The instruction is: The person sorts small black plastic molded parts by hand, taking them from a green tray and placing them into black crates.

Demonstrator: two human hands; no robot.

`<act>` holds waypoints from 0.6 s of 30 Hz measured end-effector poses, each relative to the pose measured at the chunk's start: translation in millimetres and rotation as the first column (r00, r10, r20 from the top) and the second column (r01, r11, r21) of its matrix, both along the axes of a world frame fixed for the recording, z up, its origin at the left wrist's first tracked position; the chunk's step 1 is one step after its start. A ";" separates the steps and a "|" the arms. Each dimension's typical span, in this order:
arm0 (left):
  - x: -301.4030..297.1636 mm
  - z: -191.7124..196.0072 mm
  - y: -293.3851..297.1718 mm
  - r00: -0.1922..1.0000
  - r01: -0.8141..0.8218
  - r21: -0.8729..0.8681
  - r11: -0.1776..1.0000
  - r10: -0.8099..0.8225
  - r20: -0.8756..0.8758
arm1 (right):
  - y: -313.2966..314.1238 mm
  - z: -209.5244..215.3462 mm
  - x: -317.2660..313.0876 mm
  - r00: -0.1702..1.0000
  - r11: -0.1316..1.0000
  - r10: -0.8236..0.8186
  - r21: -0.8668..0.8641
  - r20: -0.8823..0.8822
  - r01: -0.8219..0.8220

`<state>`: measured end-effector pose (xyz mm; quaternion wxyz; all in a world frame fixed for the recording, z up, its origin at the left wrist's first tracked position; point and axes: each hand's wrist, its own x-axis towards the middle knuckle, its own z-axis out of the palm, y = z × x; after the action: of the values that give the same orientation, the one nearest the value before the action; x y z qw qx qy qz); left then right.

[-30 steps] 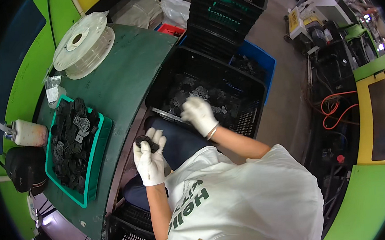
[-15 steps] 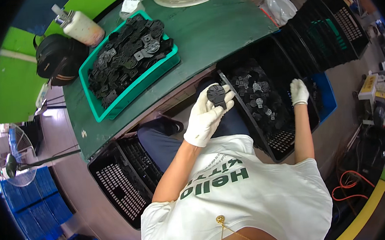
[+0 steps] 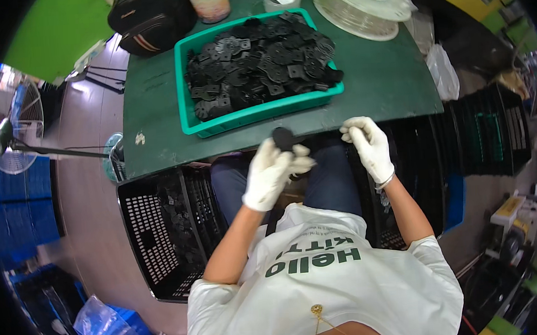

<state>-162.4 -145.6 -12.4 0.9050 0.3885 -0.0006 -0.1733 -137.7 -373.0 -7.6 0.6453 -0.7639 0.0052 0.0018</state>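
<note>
My left hand [image 3: 273, 173], in a white glove, is closed on a flat black plastic part with a round head [image 3: 284, 138], held up just in front of the table's near edge. The part is slightly blurred. My right hand [image 3: 372, 151], also gloved, hovers to its right with the fingers curled together; whatever they may hold does not show. Beyond both hands, a teal tray [image 3: 265, 113] stands on the green table, heaped with similar black plastic parts [image 3: 267, 62].
Black perforated crates stand on the floor to my left [image 3: 152, 238] and right [image 3: 508, 129]. On the table [image 3: 381, 88] are a clear spool [image 3: 363, 5], a black bag [image 3: 149, 20] and a bottle [image 3: 208, 2]. A fan [image 3: 20, 129] stands far left.
My head view has turned toward the table and tray. My right hand has come from over the crate on the right to near the left hand, which still holds the part.
</note>
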 end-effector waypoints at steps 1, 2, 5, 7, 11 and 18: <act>-3.6 -4.7 25.9 0.998 -0.068 0.147 0.987 0.066 0.018 | 8.3 10.2 7.8 0.994 0.989 0.088 -0.123 0.059 -0.081; -10.9 -15.9 53.0 0.990 -0.136 0.179 0.974 0.139 -0.008 | 18.8 20.2 17.0 0.967 0.962 0.184 -0.232 0.176 -0.141; -35.9 -21.3 110.7 0.936 -0.322 0.243 0.915 0.347 -0.066 | 29.0 39.2 49.8 0.877 0.870 0.319 -0.479 0.360 -0.119; -63.4 -47.8 154.5 0.855 -0.472 0.306 0.827 0.514 -0.068 | 43.8 49.6 76.1 0.813 0.857 0.323 -0.514 0.485 -0.034; -118.0 -100.0 233.1 0.511 -0.665 0.607 0.436 0.858 -0.056 | 49.4 50.0 114.1 0.824 0.645 0.252 -0.723 0.508 0.248; -186.3 -204.5 317.3 0.100 -0.665 0.708 0.237 0.968 -0.231 | 36.8 2.4 162.5 0.952 0.847 -0.049 -0.492 0.303 0.201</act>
<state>-348.7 171.7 -217.0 0.6549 0.4159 0.5723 0.2657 24.8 -336.2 -5.1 0.4089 -0.8995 -0.0353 -0.1498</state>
